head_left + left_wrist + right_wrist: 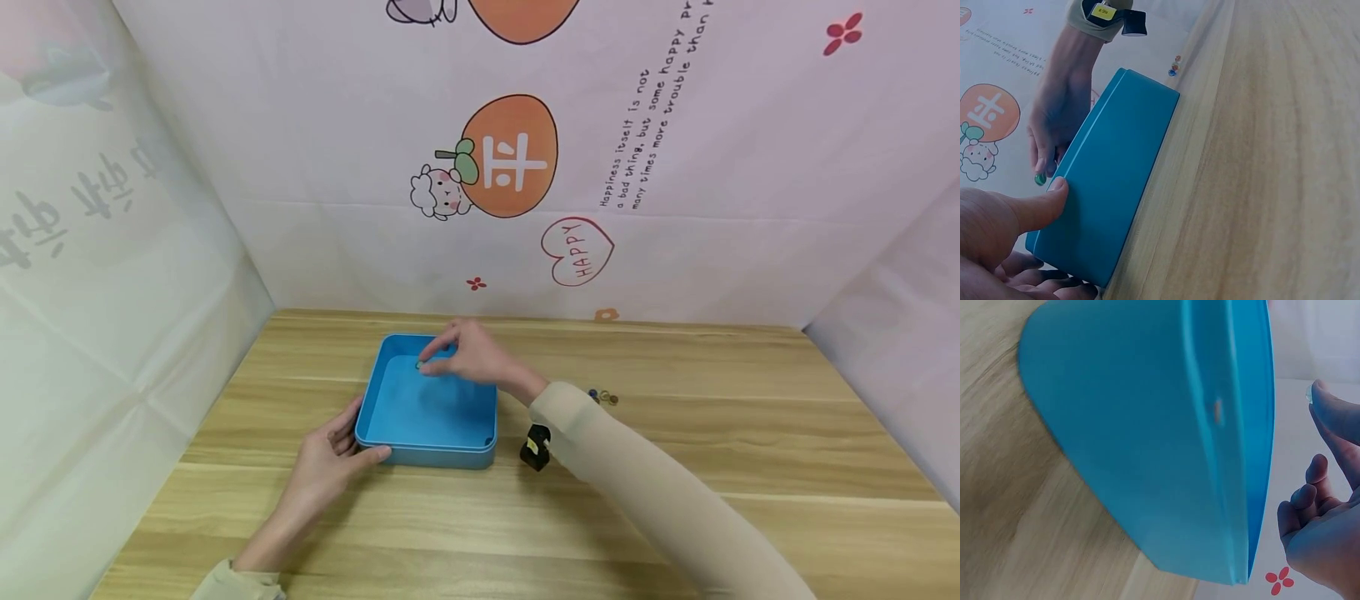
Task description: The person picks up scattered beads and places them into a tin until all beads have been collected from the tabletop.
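A square, open-topped blue box (435,408) sits on the wooden table. My left hand (330,454) grips its near left corner, thumb on the front wall and fingers along the left side. In the left wrist view that thumb (1044,206) presses near the rim. Over the box's far part is my right hand (472,354), pinching a small green marble (1040,179) between thumb and index finger. The marble (1309,394) looks clear and glassy in the right wrist view. Several more marbles (604,397) lie on the table right of the box, partly behind the right sleeve.
The wooden table (675,350) meets a white printed cloth (360,233) at the back, with more cloth at both sides. A black camera (536,447) with a yellow label is worn on the right wrist, beside the box.
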A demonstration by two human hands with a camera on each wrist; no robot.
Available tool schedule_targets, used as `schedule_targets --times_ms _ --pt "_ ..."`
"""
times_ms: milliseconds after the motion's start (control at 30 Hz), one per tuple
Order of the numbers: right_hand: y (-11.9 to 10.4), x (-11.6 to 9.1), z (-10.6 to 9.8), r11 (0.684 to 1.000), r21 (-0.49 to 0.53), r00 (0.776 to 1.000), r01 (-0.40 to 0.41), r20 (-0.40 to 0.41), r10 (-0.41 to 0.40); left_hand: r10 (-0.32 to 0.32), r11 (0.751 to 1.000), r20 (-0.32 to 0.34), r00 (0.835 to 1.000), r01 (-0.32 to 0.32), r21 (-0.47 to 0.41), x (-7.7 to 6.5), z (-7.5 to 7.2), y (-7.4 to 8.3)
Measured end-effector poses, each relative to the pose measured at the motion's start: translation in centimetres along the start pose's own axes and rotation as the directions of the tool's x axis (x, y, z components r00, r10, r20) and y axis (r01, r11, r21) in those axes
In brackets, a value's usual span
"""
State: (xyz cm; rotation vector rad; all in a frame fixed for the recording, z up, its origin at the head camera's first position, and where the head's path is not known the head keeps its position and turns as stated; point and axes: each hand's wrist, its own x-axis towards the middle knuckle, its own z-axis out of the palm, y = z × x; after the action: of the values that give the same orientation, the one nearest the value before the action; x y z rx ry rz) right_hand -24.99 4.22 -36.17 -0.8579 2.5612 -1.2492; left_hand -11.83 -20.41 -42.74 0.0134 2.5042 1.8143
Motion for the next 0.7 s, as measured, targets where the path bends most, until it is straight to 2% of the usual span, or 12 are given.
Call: schedule_targets --times_ms 700 --pt "0.6 1.0 1.5 0.999 -0.004 0.999 -0.045 -0.011 0.045 0.004 1.0 0.004 1.0 -0.004 -0.005 0.0 0.1 0.1"
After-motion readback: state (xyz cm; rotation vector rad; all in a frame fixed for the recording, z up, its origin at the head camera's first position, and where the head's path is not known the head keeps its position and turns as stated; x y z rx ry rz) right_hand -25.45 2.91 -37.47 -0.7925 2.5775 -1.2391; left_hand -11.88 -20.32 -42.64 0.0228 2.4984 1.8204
